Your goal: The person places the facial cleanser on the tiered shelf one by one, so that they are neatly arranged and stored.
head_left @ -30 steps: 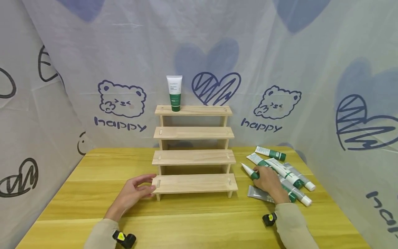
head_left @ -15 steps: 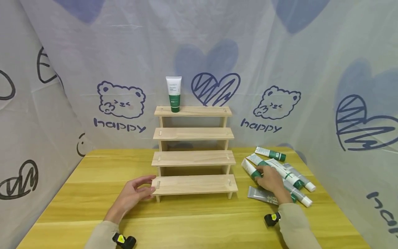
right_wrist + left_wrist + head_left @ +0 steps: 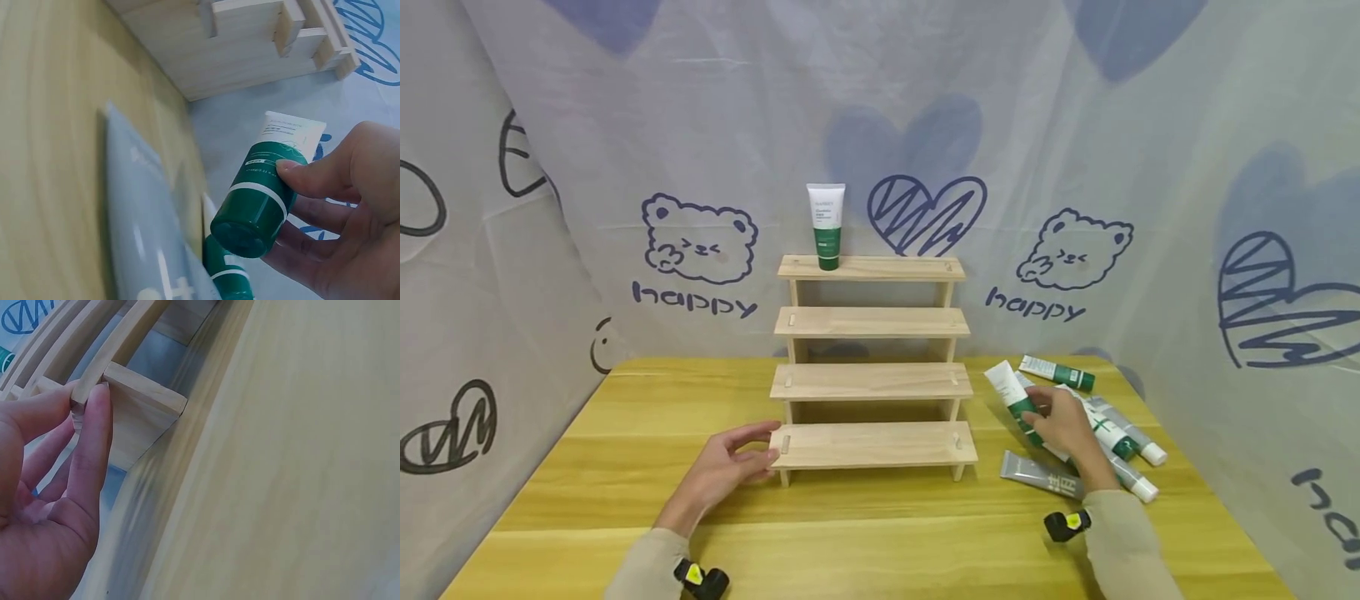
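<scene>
My right hand (image 3: 1067, 425) holds a white-and-green squeeze tube (image 3: 1009, 385) above the pile at the right. In the right wrist view the thumb lies across the green part of the tube (image 3: 269, 169), with fingers behind it and the cap toward the camera. My left hand (image 3: 718, 471) pinches the left end of the lowest board of a stepped wooden display shelf (image 3: 872, 446). The left wrist view shows thumb and a finger on that board's end (image 3: 94, 378). Another white-and-green tube (image 3: 827, 225) stands cap down on the top step, left of centre.
Several tubes lie at the right of the wooden table (image 3: 850, 542). Among them are a grey tube (image 3: 1041, 475) in front, a white-and-green one (image 3: 1057, 372) at the back and a white-capped one (image 3: 1138, 483). A printed curtain (image 3: 910, 75) hangs behind and along both sides.
My right hand has lifted the white-and-green tube off the pile, and its white end now points up and left. The left hand keeps its hold on the shelf's end.
</scene>
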Demonstrator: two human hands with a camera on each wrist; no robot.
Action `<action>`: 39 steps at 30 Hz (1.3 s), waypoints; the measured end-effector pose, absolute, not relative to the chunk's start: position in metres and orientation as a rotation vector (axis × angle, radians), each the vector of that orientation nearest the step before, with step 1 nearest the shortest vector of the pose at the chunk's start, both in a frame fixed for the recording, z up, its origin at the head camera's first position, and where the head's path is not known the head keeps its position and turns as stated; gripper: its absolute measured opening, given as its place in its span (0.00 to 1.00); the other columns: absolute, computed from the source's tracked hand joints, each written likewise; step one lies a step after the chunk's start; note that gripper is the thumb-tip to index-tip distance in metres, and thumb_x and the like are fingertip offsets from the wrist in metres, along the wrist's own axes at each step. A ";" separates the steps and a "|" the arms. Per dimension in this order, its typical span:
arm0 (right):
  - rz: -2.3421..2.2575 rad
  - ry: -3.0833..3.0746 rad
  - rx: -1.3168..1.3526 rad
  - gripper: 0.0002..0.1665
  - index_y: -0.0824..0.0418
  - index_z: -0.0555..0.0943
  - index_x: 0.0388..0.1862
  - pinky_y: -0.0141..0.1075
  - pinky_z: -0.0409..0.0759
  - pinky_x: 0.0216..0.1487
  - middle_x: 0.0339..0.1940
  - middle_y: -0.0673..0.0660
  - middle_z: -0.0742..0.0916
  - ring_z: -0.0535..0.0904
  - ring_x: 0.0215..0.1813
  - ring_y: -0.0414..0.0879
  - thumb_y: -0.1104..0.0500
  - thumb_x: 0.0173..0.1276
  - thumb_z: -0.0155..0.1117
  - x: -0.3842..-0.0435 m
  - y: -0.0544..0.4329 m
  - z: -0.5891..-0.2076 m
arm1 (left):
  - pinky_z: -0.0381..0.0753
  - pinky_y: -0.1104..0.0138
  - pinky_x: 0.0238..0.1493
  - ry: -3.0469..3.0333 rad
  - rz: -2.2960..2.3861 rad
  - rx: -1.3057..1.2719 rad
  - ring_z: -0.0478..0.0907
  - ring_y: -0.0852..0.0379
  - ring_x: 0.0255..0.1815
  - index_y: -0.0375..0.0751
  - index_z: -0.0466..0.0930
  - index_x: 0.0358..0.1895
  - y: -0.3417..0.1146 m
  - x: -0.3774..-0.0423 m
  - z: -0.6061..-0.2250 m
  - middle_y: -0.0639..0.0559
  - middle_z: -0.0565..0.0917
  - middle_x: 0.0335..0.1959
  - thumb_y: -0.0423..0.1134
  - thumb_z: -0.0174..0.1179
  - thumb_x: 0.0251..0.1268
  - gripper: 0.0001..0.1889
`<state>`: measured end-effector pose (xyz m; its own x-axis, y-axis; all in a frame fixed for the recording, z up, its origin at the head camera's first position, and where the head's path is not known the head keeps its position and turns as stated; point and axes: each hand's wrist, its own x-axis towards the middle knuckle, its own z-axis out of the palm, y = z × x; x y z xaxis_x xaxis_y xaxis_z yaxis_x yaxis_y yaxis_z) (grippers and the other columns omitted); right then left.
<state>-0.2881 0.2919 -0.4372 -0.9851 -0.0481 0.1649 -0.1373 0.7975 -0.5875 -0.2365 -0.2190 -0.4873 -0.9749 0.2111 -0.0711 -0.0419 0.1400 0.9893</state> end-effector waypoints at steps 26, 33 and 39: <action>1.299 -2.606 0.070 0.30 0.71 0.70 0.73 0.58 0.81 0.68 0.65 0.75 0.81 0.79 0.65 0.69 0.66 0.75 0.63 -0.308 0.273 -0.360 | 0.91 0.67 0.51 2.225 1.912 0.159 0.87 0.57 0.46 0.37 0.68 0.76 -0.218 -0.235 -0.483 0.30 0.68 0.73 0.39 0.66 0.72 0.32; 1.313 -2.553 0.077 0.29 0.70 0.71 0.73 0.60 0.79 0.69 0.66 0.73 0.82 0.79 0.66 0.68 0.65 0.75 0.63 -0.315 0.266 -0.340 | 0.91 0.68 0.51 2.215 1.918 0.157 0.87 0.58 0.46 0.37 0.69 0.76 -0.217 -0.235 -0.484 0.30 0.68 0.73 0.38 0.66 0.72 0.32; 1.297 -2.574 0.100 0.30 0.66 0.71 0.74 0.60 0.77 0.72 0.67 0.70 0.82 0.78 0.67 0.66 0.64 0.75 0.64 -0.324 0.256 -0.328 | 0.91 0.68 0.50 2.214 1.917 0.151 0.87 0.57 0.45 0.37 0.69 0.76 -0.217 -0.235 -0.484 0.30 0.68 0.72 0.38 0.66 0.72 0.32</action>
<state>-0.3243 0.2563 -0.3277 -0.9646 0.0540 0.2583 -0.1754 0.5999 -0.7806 -0.2353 -0.2175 -0.4836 -0.9730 0.2126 -0.0900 -0.0587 0.1491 0.9871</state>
